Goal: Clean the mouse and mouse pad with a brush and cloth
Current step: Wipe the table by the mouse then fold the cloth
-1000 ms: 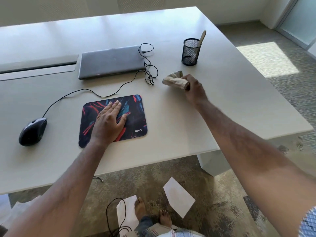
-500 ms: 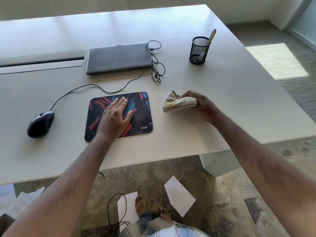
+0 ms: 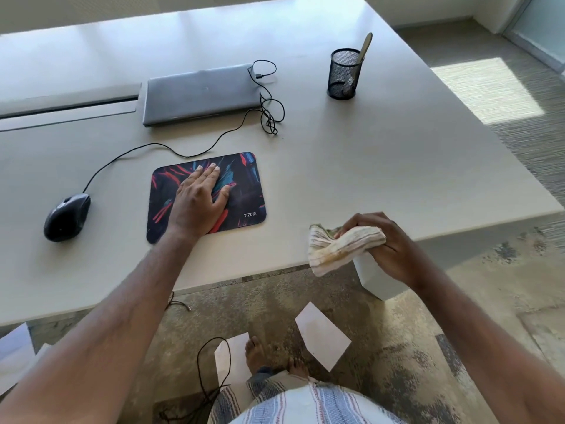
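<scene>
Two targets: I see the mouse pad (image 3: 211, 195) lying a little in from the table's (image 3: 397, 166) near edge, and the mouse (image 3: 66, 217) off it, toward the near-left part of the table, well apart from the pad.
Left hand: my view shows the left hand (image 3: 198, 200) flat on the pad, fingers straight, pressing down and grasping nothing; I judge it is pinning the pad for wiping.
Right hand: the right hand (image 3: 385, 244) has its fingers clenched round the cloth (image 3: 339, 249), bunched, held over the table's near edge, right of the pad and apart from it.
Brush: a handle standing in the mesh cup (image 3: 344, 75) toward the far-right corner may be the brush (image 3: 362, 55); I cannot confirm this.
Progress: I judge the cloth wipe of the pad is about to start. Whether the pad was brushed I cannot tell. The mouse sits untouched, so its cleaning looks left to do.
Surroundings: a closed laptop (image 3: 198, 94) lies beyond the pad, and the mouse cable (image 3: 171, 149) runs round the pad's far edge to a tangle beside the laptop.
Hard to make out: any dust on pad or mouse; the pad under my palm; the brush head inside the cup; the table's left side, cut off by the frame.
</scene>
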### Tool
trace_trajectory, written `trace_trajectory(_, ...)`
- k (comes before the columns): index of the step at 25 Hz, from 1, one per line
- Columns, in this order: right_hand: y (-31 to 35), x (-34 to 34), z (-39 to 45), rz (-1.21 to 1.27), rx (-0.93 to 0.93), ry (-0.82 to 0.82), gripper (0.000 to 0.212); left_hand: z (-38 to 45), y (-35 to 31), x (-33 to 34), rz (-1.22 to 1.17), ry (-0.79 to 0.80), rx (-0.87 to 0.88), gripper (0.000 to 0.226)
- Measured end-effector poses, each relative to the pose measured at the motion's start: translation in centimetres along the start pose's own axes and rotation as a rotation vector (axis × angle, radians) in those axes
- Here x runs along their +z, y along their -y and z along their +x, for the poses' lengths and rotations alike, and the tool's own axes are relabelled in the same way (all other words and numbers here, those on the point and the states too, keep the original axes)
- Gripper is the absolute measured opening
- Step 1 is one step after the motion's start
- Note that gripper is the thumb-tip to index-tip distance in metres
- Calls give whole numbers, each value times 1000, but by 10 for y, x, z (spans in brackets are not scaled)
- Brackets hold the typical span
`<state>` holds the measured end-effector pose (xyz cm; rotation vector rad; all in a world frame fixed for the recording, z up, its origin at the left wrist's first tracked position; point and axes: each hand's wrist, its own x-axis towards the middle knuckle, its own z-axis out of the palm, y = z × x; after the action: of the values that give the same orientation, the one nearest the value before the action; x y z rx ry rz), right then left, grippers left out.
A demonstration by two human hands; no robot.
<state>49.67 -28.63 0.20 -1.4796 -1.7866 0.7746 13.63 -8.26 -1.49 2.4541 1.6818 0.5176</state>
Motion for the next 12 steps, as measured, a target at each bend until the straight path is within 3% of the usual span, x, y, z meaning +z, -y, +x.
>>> trace_trajectory(5,2,6,-49,41,-57,-36,17,-1,-2,0,-1,-13,10,61)
trace_trajectory(12,-12,24,-88,346,170,-98,26,-2,-2,-5,-10,-9,82,65)
